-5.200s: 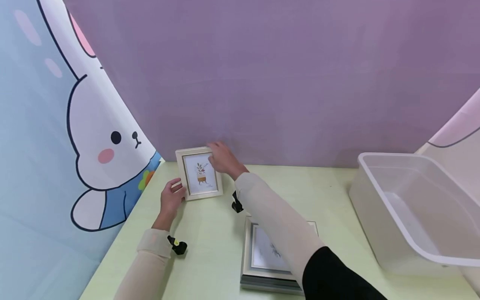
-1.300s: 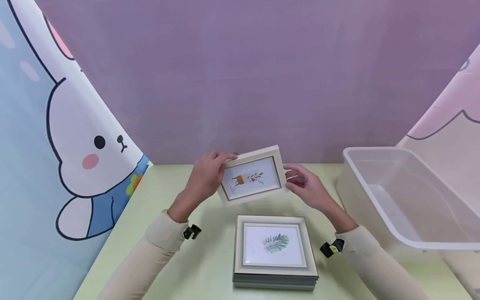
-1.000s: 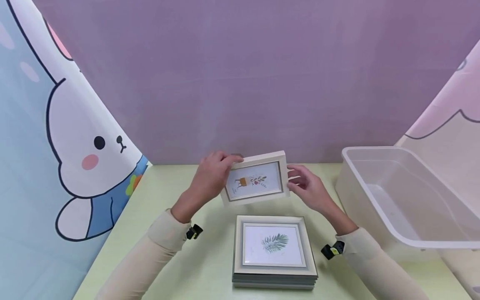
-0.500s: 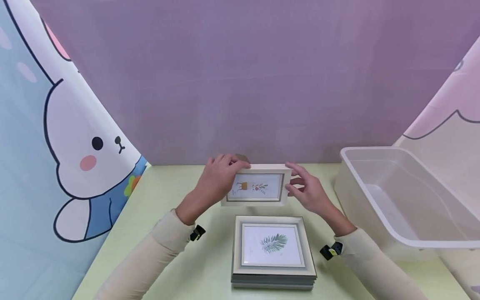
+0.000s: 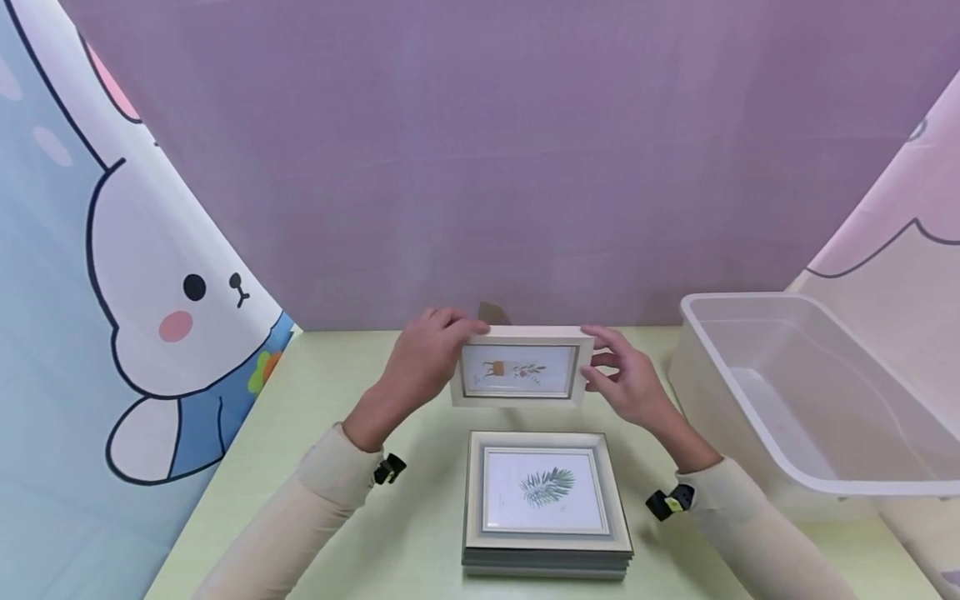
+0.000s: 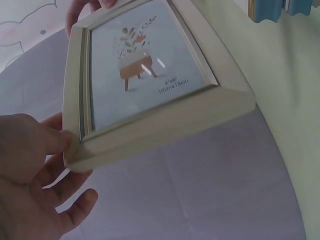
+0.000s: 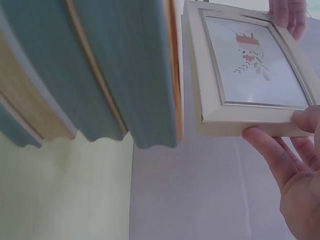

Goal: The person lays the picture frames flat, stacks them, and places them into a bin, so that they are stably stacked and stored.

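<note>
Both hands hold a small cream picture frame (image 5: 517,371), turned sideways, behind a stack of larger frames (image 5: 546,492). Its print shows a plant in an orange pot on legs. My left hand (image 5: 427,358) grips one short end, thumb on the front at the corner, as the left wrist view shows with the hand (image 6: 30,170) beside the frame (image 6: 140,60). At the opposite end my right hand (image 5: 630,383) pinches the edge; in the right wrist view its thumb lies on the front and fingers (image 7: 272,150) bear on the side. The stack's top print is a green fern leaf.
A white plastic tub (image 5: 750,417) stands to the right on the pale green table (image 5: 360,533). A purple backdrop (image 5: 480,167) rises behind the table, and a rabbit-printed cloth (image 5: 187,333) hangs at the left. The stack's blue-grey edges (image 7: 135,75) loom close in the right wrist view.
Earlier the small frame stood upright at the back left. It was turned sideways and brought right, then lowered and levelled from a tilt. The stack stays put.
</note>
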### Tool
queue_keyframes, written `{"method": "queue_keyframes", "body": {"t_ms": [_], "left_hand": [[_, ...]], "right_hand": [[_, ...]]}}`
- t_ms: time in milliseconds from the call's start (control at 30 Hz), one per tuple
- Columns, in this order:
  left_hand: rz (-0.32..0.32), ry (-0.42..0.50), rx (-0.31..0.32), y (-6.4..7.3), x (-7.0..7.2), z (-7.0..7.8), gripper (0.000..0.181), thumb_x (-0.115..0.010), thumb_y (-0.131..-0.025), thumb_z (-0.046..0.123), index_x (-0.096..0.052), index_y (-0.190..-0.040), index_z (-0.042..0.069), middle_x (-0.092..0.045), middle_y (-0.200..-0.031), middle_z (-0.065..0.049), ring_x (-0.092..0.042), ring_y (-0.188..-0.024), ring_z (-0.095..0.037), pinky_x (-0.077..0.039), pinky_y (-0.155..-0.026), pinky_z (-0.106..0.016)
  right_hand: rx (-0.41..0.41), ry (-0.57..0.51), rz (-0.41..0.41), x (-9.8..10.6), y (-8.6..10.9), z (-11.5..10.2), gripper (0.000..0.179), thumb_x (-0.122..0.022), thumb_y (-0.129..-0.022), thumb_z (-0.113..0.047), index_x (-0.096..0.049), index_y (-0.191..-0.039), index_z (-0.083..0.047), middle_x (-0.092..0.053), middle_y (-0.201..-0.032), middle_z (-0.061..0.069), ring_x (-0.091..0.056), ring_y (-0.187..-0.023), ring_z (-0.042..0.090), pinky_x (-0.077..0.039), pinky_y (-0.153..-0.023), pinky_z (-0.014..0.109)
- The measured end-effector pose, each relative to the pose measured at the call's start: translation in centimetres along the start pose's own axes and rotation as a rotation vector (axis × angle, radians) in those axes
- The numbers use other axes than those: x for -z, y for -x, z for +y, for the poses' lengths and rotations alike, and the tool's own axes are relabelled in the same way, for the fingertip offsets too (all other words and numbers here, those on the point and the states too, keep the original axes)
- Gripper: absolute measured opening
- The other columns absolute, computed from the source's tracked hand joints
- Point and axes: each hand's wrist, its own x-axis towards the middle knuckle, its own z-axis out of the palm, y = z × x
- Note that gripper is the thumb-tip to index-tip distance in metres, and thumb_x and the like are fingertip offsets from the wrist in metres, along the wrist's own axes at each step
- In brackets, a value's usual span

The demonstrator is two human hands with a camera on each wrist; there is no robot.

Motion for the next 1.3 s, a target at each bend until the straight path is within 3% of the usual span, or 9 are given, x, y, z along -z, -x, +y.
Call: {"method": "queue_keyframes", "body": {"t_ms": [100, 200, 433, 533, 600, 733, 967, 1100, 1300], "left_hand": [[-0.007, 0.086, 0.054, 0.3, 0.1, -0.7, 0.027, -0.063, -0.097, -0.002, -0.075, -0.115, 0.014, -0.071, -0.110, -0.009, -0.066, -0.100, -0.028, -0.059, -0.079, -0.041], [-0.058, 0.207, 0.132, 0.5, 0.2, -1.4, 0.024, -0.063, -0.099, 0.003, -0.073, -0.118, 0.012, -0.070, -0.114, -0.009, -0.065, -0.106, -0.027, -0.059, -0.086, -0.041], [-0.280, 0.667, 0.395, 0.5, 0.3, -4.0, 0.044, -0.061, -0.103, 0.019, -0.052, -0.145, 0.010, -0.054, -0.147, -0.014, -0.056, -0.133, -0.034, -0.052, -0.104, -0.053], [-0.352, 0.837, 0.446, 0.7, -0.4, -5.4, 0.055, -0.060, -0.104, 0.026, -0.040, -0.154, 0.016, -0.042, -0.159, -0.009, -0.045, -0.145, -0.034, -0.045, -0.112, -0.056], [-0.382, 0.936, 0.441, 0.7, -0.9, -6.2, 0.061, -0.060, -0.104, 0.030, -0.033, -0.158, 0.019, -0.035, -0.164, -0.007, -0.039, -0.149, -0.035, -0.041, -0.116, -0.057], [-0.404, 1.085, 0.365, 0.8, -1.9, -7.4, 0.078, -0.063, -0.099, 0.047, -0.023, -0.161, 0.020, -0.026, -0.168, -0.008, -0.027, -0.154, -0.040, -0.032, -0.120, -0.061], [-0.481, 1.276, 0.254, 0.6, -3.4, -8.1, 0.118, -0.069, -0.077, 0.075, -0.010, -0.165, 0.022, -0.009, -0.173, -0.006, -0.009, -0.159, -0.038, -0.016, -0.123, -0.067], [-0.500, 1.334, 0.232, 0.4, -3.7, -8.0, 0.126, -0.071, -0.072, 0.077, -0.008, -0.165, 0.022, -0.006, -0.173, -0.008, -0.005, -0.159, -0.040, -0.013, -0.122, -0.070], [-0.507, 1.365, 0.219, 0.1, -3.9, -7.8, 0.127, -0.072, -0.070, 0.079, -0.009, -0.165, 0.021, -0.012, -0.172, -0.010, -0.011, -0.159, -0.038, -0.017, -0.121, -0.070]], "right_hand": [[0.008, -0.006, 0.005, 0.4, 0.2, 0.2, 0.061, -0.069, -0.085, 0.018, -0.050, -0.141, 0.001, -0.056, -0.108, 0.024, -0.072, -0.088, 0.012, -0.062, -0.060, 0.026], [0.015, -0.035, 0.002, 0.6, 0.3, 0.4, 0.061, -0.067, -0.085, 0.020, -0.049, -0.140, 0.003, -0.055, -0.107, 0.026, -0.071, -0.088, 0.007, -0.062, -0.060, 0.027], [0.020, -0.079, -0.009, 0.7, 0.5, 0.5, 0.060, -0.066, -0.084, 0.022, -0.048, -0.139, 0.006, -0.052, -0.106, 0.025, -0.069, -0.089, 0.001, -0.063, -0.058, 0.030], [0.008, -0.085, -0.013, 0.8, 0.5, 0.5, 0.060, -0.065, -0.084, 0.022, -0.048, -0.139, 0.005, -0.053, -0.107, 0.022, -0.069, -0.089, 0.001, -0.063, -0.059, 0.030], [0.000, -0.085, -0.016, 0.9, 0.6, 0.4, 0.060, -0.065, -0.085, 0.022, -0.048, -0.140, 0.005, -0.054, -0.107, 0.021, -0.069, -0.089, 0.001, -0.063, -0.059, 0.030], [0.000, -0.102, -0.018, 0.9, 0.5, 0.1, 0.060, -0.065, -0.085, 0.022, -0.048, -0.140, 0.005, -0.055, -0.107, 0.023, -0.069, -0.090, 0.001, -0.063, -0.060, 0.030], [0.008, -0.113, -0.019, 0.8, 0.6, 0.0, 0.059, -0.064, -0.084, 0.023, -0.049, -0.138, 0.005, -0.054, -0.107, 0.019, -0.070, -0.087, 0.002, -0.062, -0.059, 0.029], [0.017, -0.114, -0.029, 0.8, 0.7, 0.0, 0.059, -0.065, -0.084, 0.022, -0.048, -0.138, 0.005, -0.051, -0.107, 0.018, -0.070, -0.087, 0.001, -0.063, -0.059, 0.029], [0.032, -0.109, -0.030, 0.9, 0.8, 0.0, 0.058, -0.064, -0.085, 0.022, -0.048, -0.138, 0.006, -0.051, -0.107, 0.022, -0.069, -0.088, 0.001, -0.063, -0.060, 0.028]]}}
